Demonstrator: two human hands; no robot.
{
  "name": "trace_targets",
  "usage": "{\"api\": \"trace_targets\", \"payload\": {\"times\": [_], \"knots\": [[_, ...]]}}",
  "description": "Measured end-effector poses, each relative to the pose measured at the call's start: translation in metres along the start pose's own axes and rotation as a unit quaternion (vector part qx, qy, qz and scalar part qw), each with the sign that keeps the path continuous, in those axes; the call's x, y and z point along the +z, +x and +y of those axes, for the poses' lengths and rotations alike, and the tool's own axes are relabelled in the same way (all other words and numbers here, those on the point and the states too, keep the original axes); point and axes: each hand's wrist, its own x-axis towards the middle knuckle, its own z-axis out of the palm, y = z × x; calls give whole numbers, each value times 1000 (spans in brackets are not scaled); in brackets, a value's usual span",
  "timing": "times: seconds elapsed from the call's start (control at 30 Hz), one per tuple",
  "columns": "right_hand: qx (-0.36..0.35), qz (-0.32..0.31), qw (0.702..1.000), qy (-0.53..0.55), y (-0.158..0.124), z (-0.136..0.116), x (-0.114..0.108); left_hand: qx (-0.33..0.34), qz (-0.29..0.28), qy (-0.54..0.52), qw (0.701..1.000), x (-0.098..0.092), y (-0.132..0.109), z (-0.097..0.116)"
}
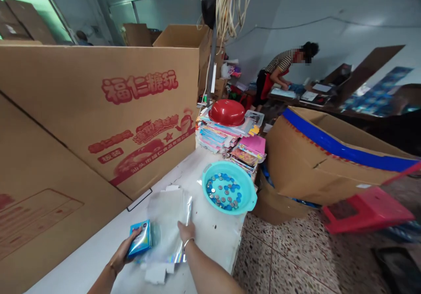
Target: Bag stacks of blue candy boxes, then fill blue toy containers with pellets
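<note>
My left hand (126, 246) is closed round a small blue box (140, 239) with a shiny wrapper, at the left edge of a clear plastic bag (164, 224). The bag lies flat on the white table (205, 224). At its right side my right hand (187, 231) pinches the bag's shiny edge; the fingertips are partly hidden. Pale card tabs (158, 274) stick out below the bag, and more show above it. Beyond my right hand stands a turquoise basin (208, 171) holding many small round blue and silver pieces.
A large printed cardboard box (82, 101) walls off the left side. Behind the basin, a red bowl (226, 112) sits upside down on stacked printed cards (213, 138). To the right are an open carton (296, 162) and a pink stool (371, 210). A co-worker (278, 68) bends over a far table.
</note>
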Motion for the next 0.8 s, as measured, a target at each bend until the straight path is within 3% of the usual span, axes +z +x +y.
{"api": "trace_targets", "payload": {"times": [0.13,0.23,0.3,0.4,0.57,0.67,0.8], "knots": [[-19,-27,996,80,-14,-15,4,-23,18,-57,998,5,-16,-11],[-52,-78,986,138,-20,-38,-16,-19,16,-120,992,17,-31,-20],[-70,-99,979,164,-18,-61,-49,2,-7,-181,983,33,-46,-20],[-70,-129,969,200,3,-100,-124,51,-32,-265,962,68,-78,-9],[-50,-121,976,172,85,-157,-251,82,-45,-347,933,132,-121,5],[-41,-90,985,139,132,-170,-298,64,-57,-360,929,161,-134,-9],[-25,-57,995,75,168,-165,-331,21,-56,-356,933,184,-151,-43]]}}
